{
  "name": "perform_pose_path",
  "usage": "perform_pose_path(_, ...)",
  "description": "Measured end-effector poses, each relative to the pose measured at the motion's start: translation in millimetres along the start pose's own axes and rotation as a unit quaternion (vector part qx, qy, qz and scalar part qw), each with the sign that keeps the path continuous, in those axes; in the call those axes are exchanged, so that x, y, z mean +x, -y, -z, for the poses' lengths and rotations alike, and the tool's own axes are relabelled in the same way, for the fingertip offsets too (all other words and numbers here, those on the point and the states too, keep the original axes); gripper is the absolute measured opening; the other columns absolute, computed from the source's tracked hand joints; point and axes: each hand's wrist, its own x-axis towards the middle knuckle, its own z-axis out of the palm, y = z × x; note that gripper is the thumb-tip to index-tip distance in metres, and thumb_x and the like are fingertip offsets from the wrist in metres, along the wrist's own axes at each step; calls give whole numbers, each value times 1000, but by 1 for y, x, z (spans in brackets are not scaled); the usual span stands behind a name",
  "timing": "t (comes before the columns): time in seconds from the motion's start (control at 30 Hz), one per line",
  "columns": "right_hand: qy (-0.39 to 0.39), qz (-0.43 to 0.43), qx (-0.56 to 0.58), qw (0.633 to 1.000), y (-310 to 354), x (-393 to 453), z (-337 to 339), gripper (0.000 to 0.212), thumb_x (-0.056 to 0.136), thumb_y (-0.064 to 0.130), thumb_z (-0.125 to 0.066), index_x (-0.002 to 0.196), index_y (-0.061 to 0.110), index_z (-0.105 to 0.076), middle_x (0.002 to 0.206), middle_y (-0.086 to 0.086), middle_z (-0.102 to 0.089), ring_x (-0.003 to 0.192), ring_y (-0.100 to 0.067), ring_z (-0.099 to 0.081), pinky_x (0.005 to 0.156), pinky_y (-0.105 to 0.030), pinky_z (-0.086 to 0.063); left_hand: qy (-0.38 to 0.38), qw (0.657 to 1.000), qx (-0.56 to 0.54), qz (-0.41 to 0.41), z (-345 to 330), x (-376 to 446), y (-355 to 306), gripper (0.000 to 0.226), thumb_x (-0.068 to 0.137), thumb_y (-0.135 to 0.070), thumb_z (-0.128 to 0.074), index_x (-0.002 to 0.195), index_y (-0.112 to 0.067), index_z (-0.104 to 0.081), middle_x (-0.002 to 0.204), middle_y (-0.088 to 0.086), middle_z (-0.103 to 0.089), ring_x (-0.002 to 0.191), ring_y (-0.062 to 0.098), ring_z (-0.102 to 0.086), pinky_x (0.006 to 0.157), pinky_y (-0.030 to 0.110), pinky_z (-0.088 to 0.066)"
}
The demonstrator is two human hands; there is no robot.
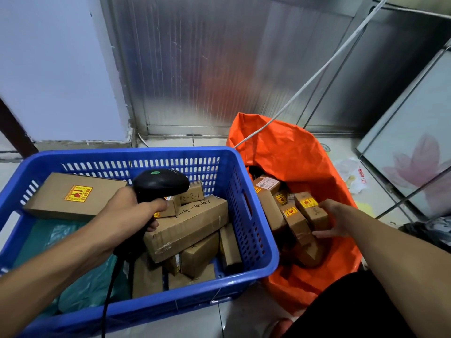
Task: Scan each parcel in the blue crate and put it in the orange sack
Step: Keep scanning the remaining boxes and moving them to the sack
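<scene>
The left hand (131, 211) grips a black scanner (159, 185) over the blue crate (253, 230), above its cardboard parcels. Inside the orange sack (292, 152), just beside the crate's right edge, the right hand (333, 219) holds a small parcel (312, 214) between fingers and thumb.

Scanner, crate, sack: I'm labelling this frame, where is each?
scanner (161, 182), head view, top of its black head
blue crate (253, 215), head view, right wall
orange sack (292, 152), head view, raised back fabric
</scene>
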Motion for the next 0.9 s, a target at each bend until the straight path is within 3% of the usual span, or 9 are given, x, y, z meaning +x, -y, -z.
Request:
perform_pose_path(0.07, 2, 12, 0, 1000, -1, 12, 0, 51, 99, 32, -55, 139, 4, -38, 139, -24, -41, 121, -50, -52, 37, -52, -54, 1, 1000, 2, -2, 0, 0, 0, 8, 92, -12, -66, 100, -12, -68, 70, 13, -63, 60, 18, -61, 59, 28, -50)
perform_pose_path(0.13, 1, 25, -7, 1000, 2, 17, -5, 55, 99, 30, -57, 141, 2, -35, 141, -24, -40, 124, -50, -51, 41, -50, -56, 0, 1000, 1, -2, -1, 1, 1, 7, 92, -12, -67, 99, -12, -68, 71, 12, -64, 60, 17, -61, 57, 26, -51)
perform_pose_path(0.2, -2, 43, -18, 999, 9, 12, -9, 47, 99, 25, -57, 135, 1, -37, 134, -27, -43, 123, -50, -52, 35, -48, -52, -1, 1000, 0, 0, 0, 2, 1, 7, 92, -12, -68, 99, -12, -68, 71, 11, -63, 59, 17, -62, 55, 24, -50)
perform_pose_path(0.27, -16, 64, -18, 998, 17, 12, -11, 55, 98, 22, -59, 139, -4, -34, 135, -31, -46, 103, -54, -62, 27, -43, -47, -2, 1000, -3, 1, 0, 3, 2, 6, 91, -13, -68, 97, -12, -68, 71, 11, -63, 59, 17, -62, 57, 26, -50)
perform_pose_path(0.37, -25, 121, -40, 992, 30, 7, -15, 55, 95, 21, -63, 138, -5, -41, 126, -28, -55, 74, -48, -67, 42, -42, -56, 3, 1000, -9, -1, 1, 2, 2, 5, 92, -13, -68, 96, -15, -67, 72, 10, -63, 57, 15, -61, 53, 22, -50)
perform_pose_path(0.5, -63, 225, -68, 970, 52, -21, -34, 37, 91, 18, -61, 109, -14, -56, 88, -29, -67, 67, -42, -71, 61, -50, -62, 5, 1000, -6, -9, 2, 4, 4, 4, 91, -13, -68, 95, -14, -67, 68, 9, -61, 51, 10, -60, 54, 23, -50)
perform_pose_path(0.6, -87, 327, -102, 935, 64, -50, -55, 25, 86, 17, -58, 88, -7, -65, 72, -21, -71, 58, -37, -72, 62, -51, -63, 6, 1000, -19, -7, 4, 4, 4, 6, 91, -12, -67, 97, -12, -67, 63, 7, -61, 50, 11, -58, 56, 25, -50)
perform_pose_path(0.77, -21, 456, -159, 876, 66, -92, -93, 12, 91, 17, -61, 81, 11, -63, 76, -17, -72, 57, -29, -69, 58, -45, -63, 9, 1000, -20, -15, 6, 2, 1, 6, 92, -11, -66, 97, -13, -66, 61, 7, -59, 54, 14, -56, 54, 25, -49)
perform_pose_path(0.9, 36, 490, -164, 855, 55, -102, -137, 16, 96, 21, -62, 100, 6, -66, 83, -15, -72, 57, -23, -66, 59, -44, -63, 7, 1000, -21, -16, 8, 3, 1, 7, 91, -13, -66, 99, -13, -67, 61, 7, -59, 58, 16, -57, 56, 27, -50)
